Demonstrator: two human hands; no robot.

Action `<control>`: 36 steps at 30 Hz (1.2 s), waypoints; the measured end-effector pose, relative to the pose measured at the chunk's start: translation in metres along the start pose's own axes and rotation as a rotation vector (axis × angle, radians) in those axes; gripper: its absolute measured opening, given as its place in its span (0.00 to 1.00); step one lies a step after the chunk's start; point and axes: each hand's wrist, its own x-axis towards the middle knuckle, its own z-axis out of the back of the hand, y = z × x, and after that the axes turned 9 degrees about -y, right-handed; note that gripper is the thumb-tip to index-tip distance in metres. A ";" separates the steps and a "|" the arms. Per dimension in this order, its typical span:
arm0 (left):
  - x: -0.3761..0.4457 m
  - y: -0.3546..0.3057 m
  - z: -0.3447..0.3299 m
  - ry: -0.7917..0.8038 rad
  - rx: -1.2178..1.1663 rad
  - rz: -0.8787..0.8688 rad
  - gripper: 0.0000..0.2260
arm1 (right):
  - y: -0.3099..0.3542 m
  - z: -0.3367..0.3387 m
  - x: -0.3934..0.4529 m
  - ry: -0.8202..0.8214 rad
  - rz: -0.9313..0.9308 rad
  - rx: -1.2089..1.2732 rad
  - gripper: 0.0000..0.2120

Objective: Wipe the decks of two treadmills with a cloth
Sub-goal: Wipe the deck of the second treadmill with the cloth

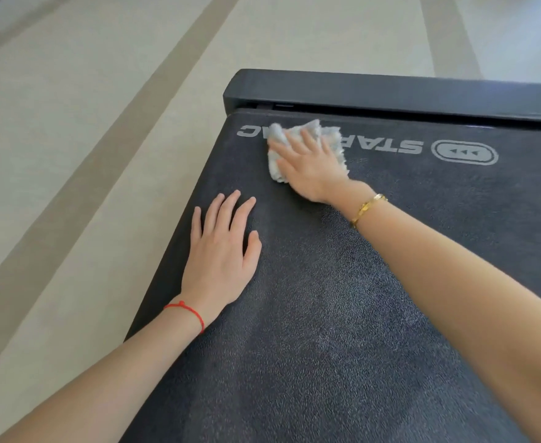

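Note:
A black textured treadmill deck [342, 298] fills the lower right of the head view, with a grey upside-down logo near its far end. A pale grey-blue cloth [331, 135] lies crumpled on the logo. My right hand [310, 167] presses flat on the cloth with fingers spread, a gold bracelet on the wrist. My left hand [221, 247] rests palm down on the bare deck near its left edge, fingers straight, holding nothing. A red string circles that wrist.
The deck ends at a black end cap [390, 91] across the far side. Beige floor with darker tan stripes [71, 139] lies to the left and beyond. The second treadmill is out of view.

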 end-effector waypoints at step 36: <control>-0.145 0.048 0.065 0.097 0.015 0.074 0.27 | 0.111 -0.011 -0.159 0.050 0.328 0.041 0.24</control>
